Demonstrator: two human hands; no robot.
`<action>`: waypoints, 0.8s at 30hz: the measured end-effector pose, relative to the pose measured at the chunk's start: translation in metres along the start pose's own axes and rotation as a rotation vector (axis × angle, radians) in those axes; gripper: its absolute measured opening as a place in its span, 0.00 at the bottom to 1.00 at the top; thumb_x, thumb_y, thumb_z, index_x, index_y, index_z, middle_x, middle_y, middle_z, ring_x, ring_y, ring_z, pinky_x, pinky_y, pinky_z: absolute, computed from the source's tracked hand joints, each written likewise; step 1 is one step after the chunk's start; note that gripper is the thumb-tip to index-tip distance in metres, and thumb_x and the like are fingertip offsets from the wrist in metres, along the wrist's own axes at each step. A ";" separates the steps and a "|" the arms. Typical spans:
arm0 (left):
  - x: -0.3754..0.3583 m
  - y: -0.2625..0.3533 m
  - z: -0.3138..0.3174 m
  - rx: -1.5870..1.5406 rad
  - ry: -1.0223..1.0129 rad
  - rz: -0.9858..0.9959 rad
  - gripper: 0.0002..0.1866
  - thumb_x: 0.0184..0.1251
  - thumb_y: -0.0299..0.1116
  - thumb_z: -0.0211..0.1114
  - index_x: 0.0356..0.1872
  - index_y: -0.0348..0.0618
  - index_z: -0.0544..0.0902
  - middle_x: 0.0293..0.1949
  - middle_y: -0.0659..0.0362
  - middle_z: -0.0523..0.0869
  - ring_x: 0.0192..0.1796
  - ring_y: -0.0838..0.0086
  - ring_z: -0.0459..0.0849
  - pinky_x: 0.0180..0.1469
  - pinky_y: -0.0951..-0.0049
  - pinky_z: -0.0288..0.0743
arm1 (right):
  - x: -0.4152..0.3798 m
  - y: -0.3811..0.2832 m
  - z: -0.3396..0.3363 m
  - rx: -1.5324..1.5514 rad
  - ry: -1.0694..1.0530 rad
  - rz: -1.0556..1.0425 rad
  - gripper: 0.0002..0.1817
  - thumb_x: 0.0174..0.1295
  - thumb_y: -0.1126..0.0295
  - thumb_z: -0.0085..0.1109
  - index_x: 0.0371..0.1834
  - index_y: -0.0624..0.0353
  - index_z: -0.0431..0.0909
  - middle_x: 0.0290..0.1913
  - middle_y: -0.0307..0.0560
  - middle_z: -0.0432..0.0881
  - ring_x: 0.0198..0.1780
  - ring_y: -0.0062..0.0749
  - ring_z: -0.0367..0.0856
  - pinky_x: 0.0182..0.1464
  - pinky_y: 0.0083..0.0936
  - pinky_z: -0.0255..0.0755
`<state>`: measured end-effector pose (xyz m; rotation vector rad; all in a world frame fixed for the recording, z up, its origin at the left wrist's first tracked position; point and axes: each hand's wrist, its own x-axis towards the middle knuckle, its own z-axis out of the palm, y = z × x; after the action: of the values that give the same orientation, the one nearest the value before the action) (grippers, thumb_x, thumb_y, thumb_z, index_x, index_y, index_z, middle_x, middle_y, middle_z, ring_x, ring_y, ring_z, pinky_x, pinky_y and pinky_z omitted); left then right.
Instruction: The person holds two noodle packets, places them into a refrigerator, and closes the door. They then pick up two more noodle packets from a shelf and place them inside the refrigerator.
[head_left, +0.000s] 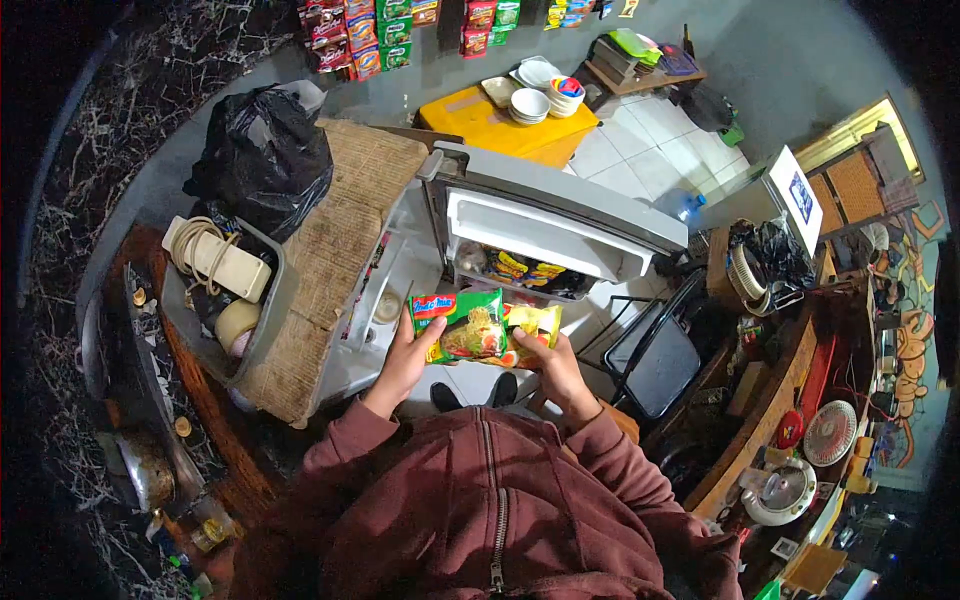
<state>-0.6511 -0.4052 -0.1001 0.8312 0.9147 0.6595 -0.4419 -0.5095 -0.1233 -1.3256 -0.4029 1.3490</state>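
My left hand (402,362) is closed on a green instant noodle packet (468,328), thumb on its front. My right hand (556,368) grips a yellow instant noodle packet (542,320), its thumb pressed on the face of the pack. The two packets overlap side by side in front of my chest, the green one partly covering the yellow. Just beyond them stands an open refrigerator door (560,200), with several yellow-and-dark packs (525,268) in its shelf. The fridge interior (385,300) lies beside my left hand.
On the cloth-covered fridge top (340,220) sit a black plastic bag (265,155) and a grey bin (285,300) with a corded white device. A folding chair (655,365) is at right. Bowls (530,104) stand on a yellow table (460,115); sachets (362,35) hang behind.
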 end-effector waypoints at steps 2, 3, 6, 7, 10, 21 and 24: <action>0.005 -0.002 0.004 -0.007 0.032 0.065 0.23 0.74 0.36 0.62 0.64 0.44 0.67 0.55 0.61 0.77 0.55 0.78 0.76 0.60 0.73 0.70 | 0.008 -0.009 -0.008 0.021 -0.017 0.027 0.22 0.64 0.62 0.66 0.55 0.65 0.75 0.47 0.44 0.84 0.44 0.26 0.84 0.44 0.24 0.78; 0.006 -0.004 0.004 -0.009 0.058 0.128 0.22 0.74 0.36 0.62 0.63 0.45 0.68 0.54 0.62 0.78 0.55 0.79 0.76 0.60 0.73 0.70 | 0.012 -0.015 -0.014 0.011 -0.021 0.063 0.21 0.64 0.63 0.66 0.55 0.65 0.76 0.47 0.44 0.84 0.44 0.26 0.84 0.45 0.24 0.78; 0.017 -0.019 -0.006 -0.198 0.130 0.054 0.20 0.74 0.37 0.61 0.62 0.45 0.71 0.55 0.62 0.79 0.58 0.76 0.77 0.61 0.72 0.70 | 0.027 -0.037 -0.013 0.019 -0.011 0.078 0.20 0.65 0.63 0.65 0.55 0.65 0.76 0.47 0.45 0.84 0.45 0.28 0.84 0.47 0.24 0.79; 0.021 -0.024 -0.009 -0.243 0.182 0.028 0.21 0.73 0.38 0.62 0.63 0.45 0.71 0.57 0.62 0.79 0.59 0.76 0.77 0.61 0.72 0.71 | 0.037 -0.033 -0.019 0.012 -0.023 0.083 0.21 0.65 0.63 0.65 0.55 0.66 0.76 0.48 0.45 0.84 0.45 0.28 0.84 0.48 0.25 0.79; 0.034 -0.050 -0.020 -0.324 0.355 0.002 0.22 0.72 0.38 0.63 0.63 0.46 0.71 0.57 0.61 0.80 0.57 0.74 0.80 0.57 0.67 0.75 | 0.069 -0.020 -0.035 -0.084 -0.074 0.160 0.22 0.65 0.63 0.65 0.55 0.67 0.76 0.48 0.45 0.84 0.46 0.27 0.84 0.48 0.25 0.78; 0.088 -0.164 -0.082 -0.245 0.615 0.026 0.16 0.73 0.38 0.62 0.59 0.50 0.76 0.55 0.62 0.83 0.56 0.71 0.83 0.57 0.61 0.78 | 0.204 0.101 -0.078 -0.500 -0.487 0.336 0.22 0.64 0.59 0.67 0.55 0.62 0.77 0.44 0.44 0.85 0.46 0.25 0.82 0.50 0.24 0.75; 0.097 -0.168 -0.088 -0.256 0.664 0.043 0.16 0.70 0.38 0.65 0.55 0.47 0.75 0.50 0.60 0.84 0.51 0.70 0.85 0.53 0.61 0.81 | 0.230 0.122 -0.089 -0.721 -0.502 0.551 0.26 0.64 0.55 0.66 0.56 0.63 0.76 0.44 0.44 0.84 0.47 0.26 0.80 0.54 0.26 0.73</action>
<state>-0.6594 -0.3877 -0.3120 0.3970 1.3723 1.0970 -0.3580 -0.3911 -0.3567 -1.7469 -0.9842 2.1339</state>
